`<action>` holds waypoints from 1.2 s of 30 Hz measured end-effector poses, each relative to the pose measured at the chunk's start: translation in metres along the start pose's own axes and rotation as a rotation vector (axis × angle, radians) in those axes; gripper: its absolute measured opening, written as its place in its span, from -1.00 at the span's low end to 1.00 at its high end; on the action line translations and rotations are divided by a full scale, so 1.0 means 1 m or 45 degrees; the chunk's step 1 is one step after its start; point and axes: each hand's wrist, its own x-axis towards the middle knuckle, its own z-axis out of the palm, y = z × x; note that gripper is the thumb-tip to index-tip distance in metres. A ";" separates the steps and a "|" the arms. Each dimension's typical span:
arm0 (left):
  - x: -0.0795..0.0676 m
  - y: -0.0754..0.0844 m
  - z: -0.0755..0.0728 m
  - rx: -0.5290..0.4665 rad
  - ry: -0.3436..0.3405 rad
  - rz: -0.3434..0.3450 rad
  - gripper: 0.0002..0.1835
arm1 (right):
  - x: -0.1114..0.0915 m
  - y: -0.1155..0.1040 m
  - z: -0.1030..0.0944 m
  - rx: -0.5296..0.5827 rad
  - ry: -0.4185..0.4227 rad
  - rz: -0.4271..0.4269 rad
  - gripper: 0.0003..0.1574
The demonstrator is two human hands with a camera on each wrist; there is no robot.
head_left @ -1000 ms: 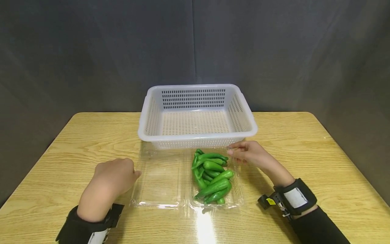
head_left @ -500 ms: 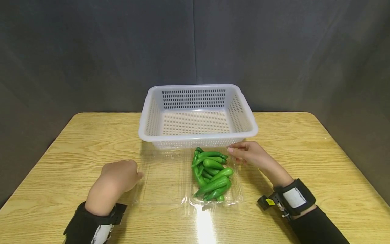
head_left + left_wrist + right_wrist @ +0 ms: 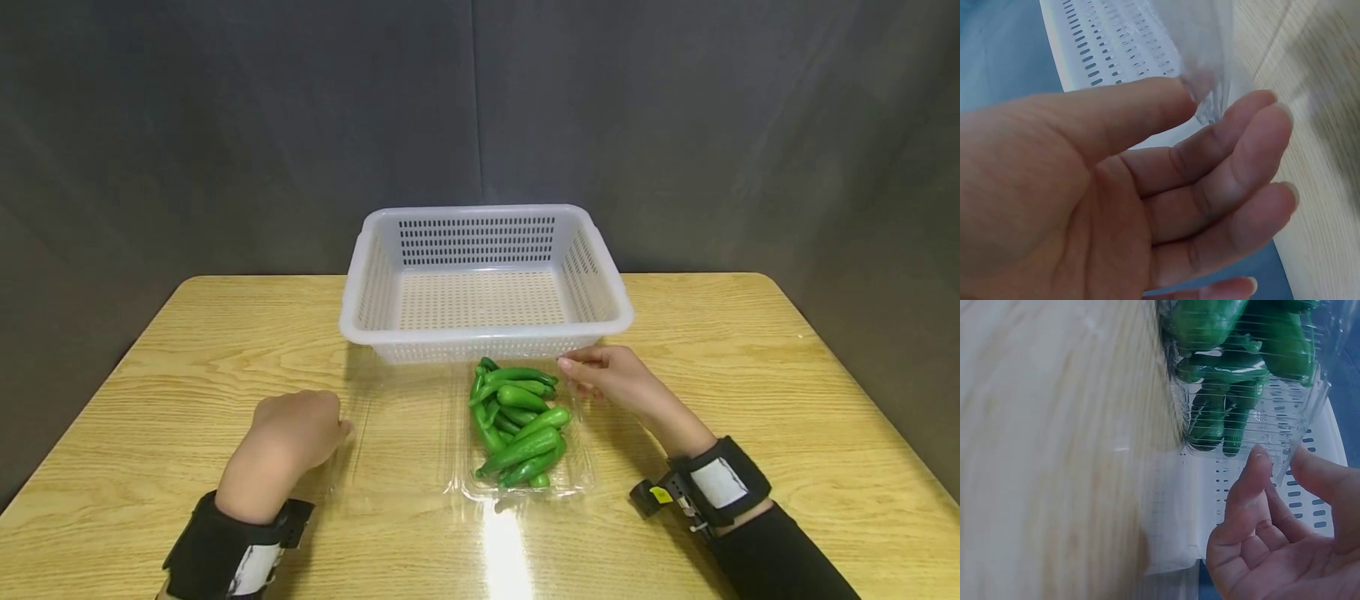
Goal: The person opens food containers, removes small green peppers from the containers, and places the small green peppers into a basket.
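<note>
Vegetables (image 3: 525,446) in an open clear box (image 3: 405,437)
Left grip (image 3: 296,429) pinches its left edge, right grip (image 3: 611,375) its far right corner; vegetables lie in the right half, basket (image 3: 487,335) behind, toward the far edge of the worktop (image 3: 187,358).

A white, rectangular plastic basket (image 3: 487,336) with a thick, rounded rim stands upright at the far middle of the bench, one long side facing the viewer, rows of narrow slots piercing its back wall and a lattice of small holes covering its floor. The bench (image 3: 712,333) is pale yellow, wood-grained and rounded at its far corners, with a bright white streak of reflected light (image 3: 506,554) near its front. Behind hangs a dark grey fabric backdrop (image 3: 300,125), marked by a thin vertical seam (image 3: 477,117).
</note>
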 end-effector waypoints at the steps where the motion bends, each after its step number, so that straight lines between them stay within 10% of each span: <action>1: 0.000 0.000 0.000 0.001 0.002 0.001 -0.67 | 0.000 0.000 0.000 -0.004 0.000 0.000 -0.46; 25: 0.002 -0.002 0.012 -0.068 0.051 0.020 -0.61 | -0.008 -0.011 -0.007 -0.312 -0.034 -0.053 -0.51; 36: -0.003 0.028 0.005 -0.217 0.326 0.526 -0.80 | -0.017 -0.032 -0.011 -0.377 -0.060 -0.096 -0.51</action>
